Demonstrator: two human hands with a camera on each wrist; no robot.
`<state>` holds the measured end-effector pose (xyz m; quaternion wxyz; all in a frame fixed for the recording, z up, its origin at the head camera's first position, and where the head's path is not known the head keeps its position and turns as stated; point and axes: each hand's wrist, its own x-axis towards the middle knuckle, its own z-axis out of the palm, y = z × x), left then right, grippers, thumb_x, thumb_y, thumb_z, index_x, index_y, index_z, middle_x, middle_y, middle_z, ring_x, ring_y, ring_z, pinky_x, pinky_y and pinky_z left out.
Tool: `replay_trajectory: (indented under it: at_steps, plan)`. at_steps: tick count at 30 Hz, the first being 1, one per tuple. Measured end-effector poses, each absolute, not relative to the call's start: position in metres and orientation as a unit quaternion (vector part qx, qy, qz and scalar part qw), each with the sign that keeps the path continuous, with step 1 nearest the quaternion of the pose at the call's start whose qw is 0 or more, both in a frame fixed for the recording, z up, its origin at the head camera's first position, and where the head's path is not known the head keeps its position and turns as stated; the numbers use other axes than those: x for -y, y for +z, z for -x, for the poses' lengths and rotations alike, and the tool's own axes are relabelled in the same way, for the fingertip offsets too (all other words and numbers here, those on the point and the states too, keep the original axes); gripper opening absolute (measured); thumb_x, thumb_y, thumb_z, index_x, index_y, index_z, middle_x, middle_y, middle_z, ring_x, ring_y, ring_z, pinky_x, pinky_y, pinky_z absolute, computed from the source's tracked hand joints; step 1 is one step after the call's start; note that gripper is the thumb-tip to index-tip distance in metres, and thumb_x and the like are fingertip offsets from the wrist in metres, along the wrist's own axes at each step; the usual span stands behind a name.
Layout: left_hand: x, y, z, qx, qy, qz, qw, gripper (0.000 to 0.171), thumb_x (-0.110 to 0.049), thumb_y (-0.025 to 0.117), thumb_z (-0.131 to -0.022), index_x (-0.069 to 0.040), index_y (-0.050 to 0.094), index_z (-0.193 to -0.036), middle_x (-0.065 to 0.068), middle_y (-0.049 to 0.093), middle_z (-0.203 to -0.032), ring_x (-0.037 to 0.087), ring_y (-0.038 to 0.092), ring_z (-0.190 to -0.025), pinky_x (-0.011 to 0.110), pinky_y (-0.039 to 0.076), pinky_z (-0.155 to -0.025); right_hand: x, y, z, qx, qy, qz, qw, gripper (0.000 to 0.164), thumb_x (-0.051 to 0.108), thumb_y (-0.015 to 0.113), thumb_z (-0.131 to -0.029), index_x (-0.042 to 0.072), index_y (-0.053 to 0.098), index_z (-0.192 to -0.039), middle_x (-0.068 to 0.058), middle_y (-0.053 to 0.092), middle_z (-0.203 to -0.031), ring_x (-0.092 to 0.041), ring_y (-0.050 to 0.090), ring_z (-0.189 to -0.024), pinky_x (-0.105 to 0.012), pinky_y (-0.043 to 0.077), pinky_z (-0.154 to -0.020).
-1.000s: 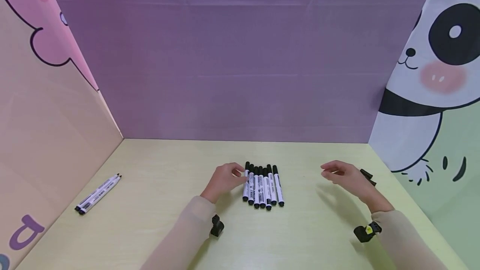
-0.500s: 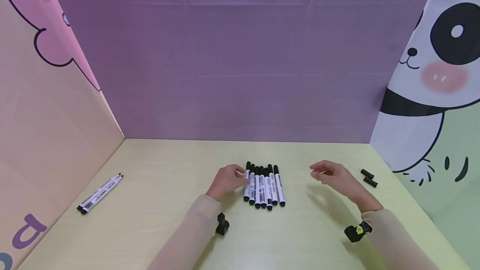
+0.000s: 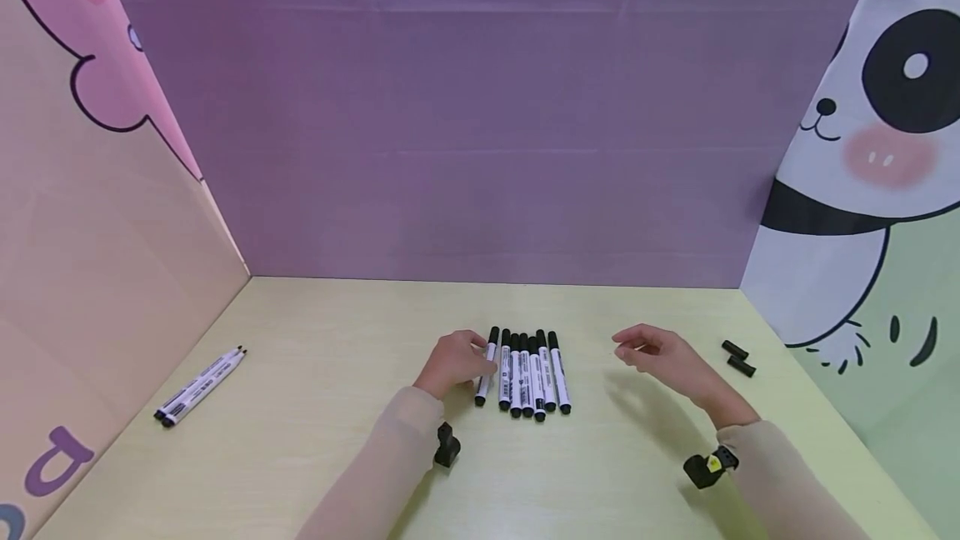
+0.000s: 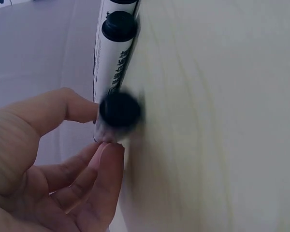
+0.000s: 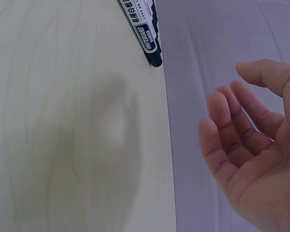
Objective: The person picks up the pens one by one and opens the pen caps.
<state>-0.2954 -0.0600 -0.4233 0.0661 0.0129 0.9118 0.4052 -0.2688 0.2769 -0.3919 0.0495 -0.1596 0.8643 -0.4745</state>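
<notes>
My left hand [image 3: 455, 363] pinches the leftmost whiteboard marker [image 3: 483, 388] between thumb and fingers, at the left side of a row. The left wrist view shows this marker's black end [image 4: 120, 110], slightly blurred. That marker slants and stands a little apart from the others. Several more black-capped whiteboard markers [image 3: 527, 377] lie side by side to its right. My right hand [image 3: 660, 361] hovers over the table to the right of the row, fingers loosely bent and holding nothing. One marker [image 5: 146, 36] appears at the top of the right wrist view.
Two uncapped markers [image 3: 201, 386] lie together on the left of the table [image 3: 337, 340]. A pair of loose black caps [image 3: 741, 366] lies at the right, beyond my right hand. A purple wall [image 3: 487, 123] closes off the back, with printed panels on both sides.
The leftmost marker has tilted, its near end swinging left away from the row. My right hand has moved left, bringing the black caps into full view.
</notes>
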Motion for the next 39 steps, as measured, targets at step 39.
replay_trajectory:
  at_steps: [39]
  plan:
    - [0.055, -0.396, 0.277, -0.882, 0.448, -0.141, 0.045, 0.037, -0.015, 0.077, -0.085, -0.017, 0.070, -0.121, 0.000, 0.062, -0.096, 0.017, 0.054, -0.069, 0.030, 0.044, -0.060, -0.244, -0.390, 0.271, -0.845, -0.501, 0.178, 0.066, 0.042, 0.029, 0.063, -0.101, 0.005, 0.059, -0.134, -0.022, 0.062, -0.122, -0.027, 0.062, -0.102, -0.033, 0.053, -0.085]
